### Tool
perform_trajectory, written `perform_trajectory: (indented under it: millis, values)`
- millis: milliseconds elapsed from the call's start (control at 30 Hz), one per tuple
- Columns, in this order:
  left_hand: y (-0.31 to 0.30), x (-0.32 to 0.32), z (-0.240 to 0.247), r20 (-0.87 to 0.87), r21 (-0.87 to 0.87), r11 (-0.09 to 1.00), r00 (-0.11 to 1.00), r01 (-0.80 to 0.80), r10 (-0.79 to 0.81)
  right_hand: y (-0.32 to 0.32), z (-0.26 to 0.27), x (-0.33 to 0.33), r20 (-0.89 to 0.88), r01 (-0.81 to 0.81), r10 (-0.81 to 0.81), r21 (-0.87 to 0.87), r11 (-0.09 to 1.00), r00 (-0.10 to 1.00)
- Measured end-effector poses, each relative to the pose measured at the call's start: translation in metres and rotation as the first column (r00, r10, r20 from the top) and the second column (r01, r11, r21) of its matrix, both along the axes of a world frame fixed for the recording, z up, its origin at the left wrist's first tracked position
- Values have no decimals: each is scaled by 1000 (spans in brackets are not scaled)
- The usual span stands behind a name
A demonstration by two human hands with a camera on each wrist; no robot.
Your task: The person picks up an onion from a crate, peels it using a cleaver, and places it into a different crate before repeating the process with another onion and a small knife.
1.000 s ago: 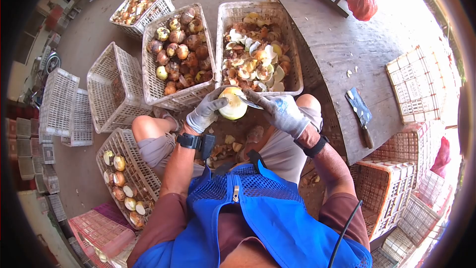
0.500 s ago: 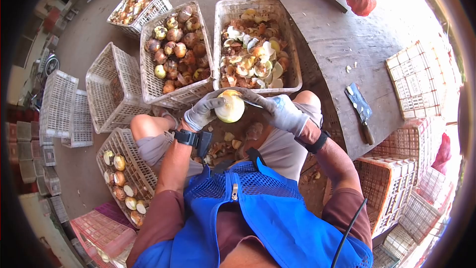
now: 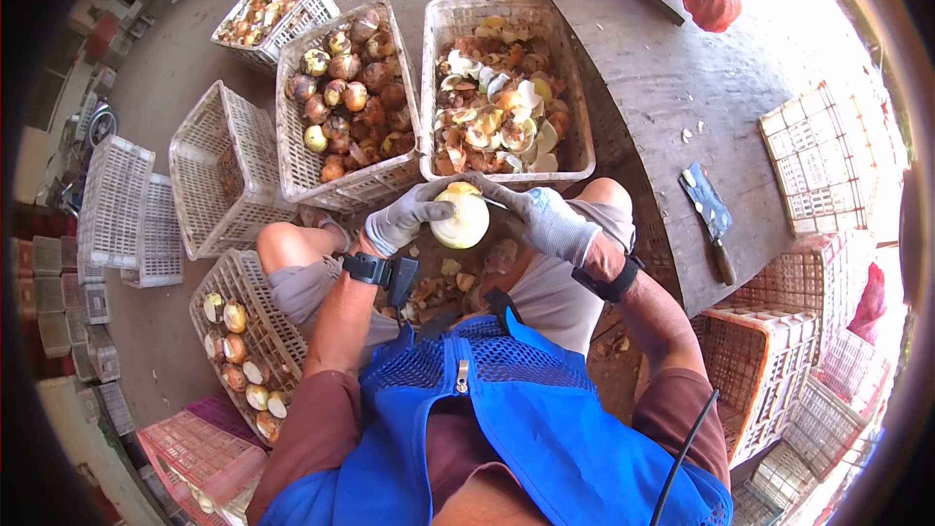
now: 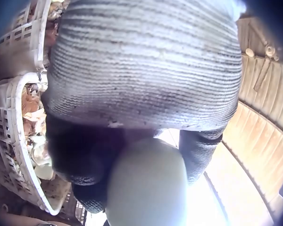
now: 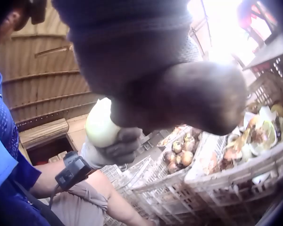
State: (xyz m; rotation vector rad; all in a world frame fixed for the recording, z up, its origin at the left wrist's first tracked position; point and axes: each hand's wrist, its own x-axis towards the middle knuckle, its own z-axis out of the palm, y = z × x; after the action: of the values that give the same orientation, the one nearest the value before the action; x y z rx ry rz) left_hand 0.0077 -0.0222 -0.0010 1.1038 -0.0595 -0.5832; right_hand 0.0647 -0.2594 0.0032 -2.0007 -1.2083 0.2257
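Observation:
A mostly peeled, whitish onion (image 3: 461,219) is held by my gloved left hand (image 3: 394,221) between the knees, thumb on its near side. A scrap of yellow-brown skin shows at its far edge. My gloved right hand (image 3: 557,221) grips a small knife (image 3: 495,203), its thin blade at the onion's right side; the handle is hidden in the fist. In the left wrist view the pale onion (image 4: 148,186) sits below the ribbed glove. From the right wrist, the onion (image 5: 101,125) appears in the left fingers (image 5: 122,148), while the right glove hides the knife.
Ahead stand a crate of peelings (image 3: 589,151) and a crate of unpeeled onions (image 3: 287,151). At left, another crate (image 3: 292,317) holds several peeled onions. A cleaver (image 3: 708,206) lies on the wooden table (image 3: 633,68) at right. Stacked crates (image 3: 769,380) stand below it.
The onion has turned in the left hand, and its skin scrap now shows at the far edge. Both hands stay close together, the knife still beside the onion. The head view has shifted slightly.

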Motion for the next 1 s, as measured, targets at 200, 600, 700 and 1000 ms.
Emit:
perform_trajectory:
  millis: [200,600,700,1000]
  values:
    - [1,-3,6,247,-116,957,925,-267,288,11,26,6,-719,410,-252,50,911,648]
    - [13,-18,-3,-134,-853,480,975,-204,176,4,-65,94,188,510,-482,-461,726,856]
    - [16,-30,0,-708,-530,366,637,-765,306,19,-56,69,67,510,-513,-275,815,856]
    - [89,-102,49,-129,-315,590,649,-744,750,84,13,16,-902,392,-91,91,916,421]
